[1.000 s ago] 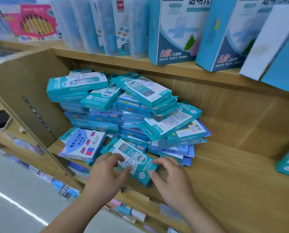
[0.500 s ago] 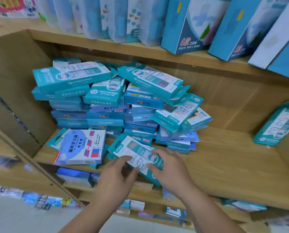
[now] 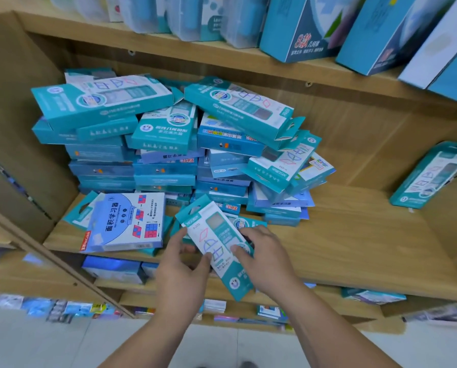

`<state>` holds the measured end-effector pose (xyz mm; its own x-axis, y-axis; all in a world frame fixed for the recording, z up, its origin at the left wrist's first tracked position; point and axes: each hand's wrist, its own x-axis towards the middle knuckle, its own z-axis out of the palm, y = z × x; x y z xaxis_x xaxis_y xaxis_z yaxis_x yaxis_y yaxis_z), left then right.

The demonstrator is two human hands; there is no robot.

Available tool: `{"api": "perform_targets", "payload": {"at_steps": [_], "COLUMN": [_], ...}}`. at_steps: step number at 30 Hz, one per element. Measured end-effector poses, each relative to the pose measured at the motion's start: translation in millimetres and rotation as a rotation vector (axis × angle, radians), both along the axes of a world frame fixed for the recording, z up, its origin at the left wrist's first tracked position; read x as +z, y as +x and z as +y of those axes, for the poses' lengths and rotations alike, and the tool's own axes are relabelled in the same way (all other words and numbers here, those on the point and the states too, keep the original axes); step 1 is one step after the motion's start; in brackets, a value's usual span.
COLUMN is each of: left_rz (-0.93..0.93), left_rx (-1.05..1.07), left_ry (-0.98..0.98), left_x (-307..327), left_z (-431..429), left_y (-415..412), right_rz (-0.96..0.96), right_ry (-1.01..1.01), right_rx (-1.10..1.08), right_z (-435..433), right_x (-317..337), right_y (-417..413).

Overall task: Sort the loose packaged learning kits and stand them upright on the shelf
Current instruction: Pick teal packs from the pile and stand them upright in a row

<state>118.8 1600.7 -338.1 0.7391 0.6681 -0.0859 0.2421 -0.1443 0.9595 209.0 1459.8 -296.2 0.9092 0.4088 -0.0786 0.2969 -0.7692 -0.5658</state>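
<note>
**Teal kit turned and drawn to the shelf's front edge**

The teal kit (image 3: 218,236) has swung round since half a second ago. Then it lay slantwise at the front of the shelf (image 3: 355,251). Now its hang-tab end points back toward the pile (image 3: 169,144) and its lower end juts out past the shelf's front edge.

Both hands have it. The left hand (image 3: 181,266) has its grip closed on the kit's left long edge, with the thumb across the printed face and the fingers tucked beneath. The right hand (image 3: 267,258) grips the opposite edge, with its thumb on the face near the round logo. The kit is tilted, neither flat nor upright.

Behind it, the pile fills the left half of the shelf. It is made of teal and blue boxes stacked flat in rough columns, and several on top and on the right side are askew.

A blue area-learning kit (image 3: 126,221) lies flat at the front left, just beside the held one. Another teal box is partly hidden under it.

Well apart on the right, a single teal kit (image 3: 432,173) leans against the side wall.

Larger blue boxes (image 3: 301,30) stand on the board above. Blurred packages show on the shelf below.
</note>
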Motion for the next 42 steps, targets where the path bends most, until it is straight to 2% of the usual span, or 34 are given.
{"api": "perform_targets", "payload": {"at_steps": [4,11,18,25,34,37,42], "left_rz": [0.020,-0.087,-0.256,-0.306,-0.272,-0.275,-0.278], "left_rx": [0.000,-0.064,-0.187,-0.297,-0.486,-0.516,-0.541], "left_ry": [-0.011,-0.041,-0.065,-0.004,0.029,0.047,0.057], "left_x": [0.8,12.0,42.7,56.3,60.8,55.0,51.9], "left_z": [-3.3,-14.8,-48.8,-111.5,-230.2,-274.5,-326.8], "left_y": [1.0,-9.4,-11.3,15.8,115.7,159.0,215.7], "right_rz": [0.051,0.091,0.181,0.227,0.041,-0.043,-0.068], "right_ry": [0.077,0.256,0.613,0.782,0.769,0.703,0.612], "right_rx": [-0.038,-0.033,-0.042,-0.093,-0.232,-0.287,-0.353], "right_z": [1.1,-15.6,-63.2,-138.0,-265.4,-307.4,-352.8], "right_x": [-1.1,2.7,13.8,11.0,7.6,6.0,7.5], "right_y": [-1.5,-15.5,-22.6,2.4,74.7,101.8,130.5]}}
